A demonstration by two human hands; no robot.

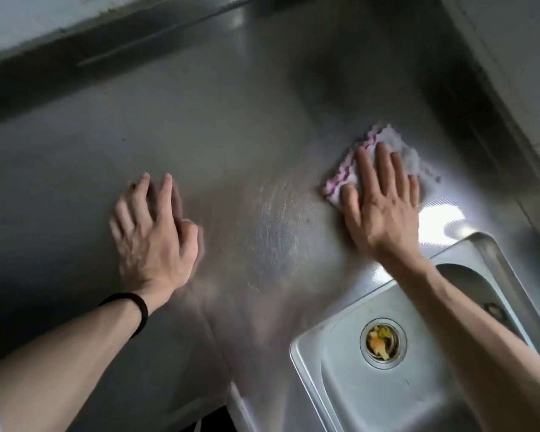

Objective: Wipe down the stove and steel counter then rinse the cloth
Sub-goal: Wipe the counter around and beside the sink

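Pressing down with a flat palm, the right hand (384,201) has the cloth (387,163) pinned on the counter (231,135), just beyond the sink (340,369) and near the back corner. All 5 digits lie spread and straight over it; nothing is pinched, the hand is simply laid open on top.

The cloth looks light, soft and limp, a folded grey square with a wavy pink edge showing at the left. It will likely bunch or slip out from under the fingers if pushed only at 1 corner, so I'd say the broad palm press suits wiping. For the rinse it should be gathered up by closing the fingers around its middle, where the folds are thickest. Whether it is damp I cannot tell, though the steel beside it carries a streaky sheen.

The right forearm reaches across the sink's corner, wrist low. The left hand (153,232) rests on bare steel well apart from the cloth, fingers loosely curled and holding nothing, blurred, a black band (138,313) at the wrist. Food scraps sit in the drain (382,342). No stove is in sight.
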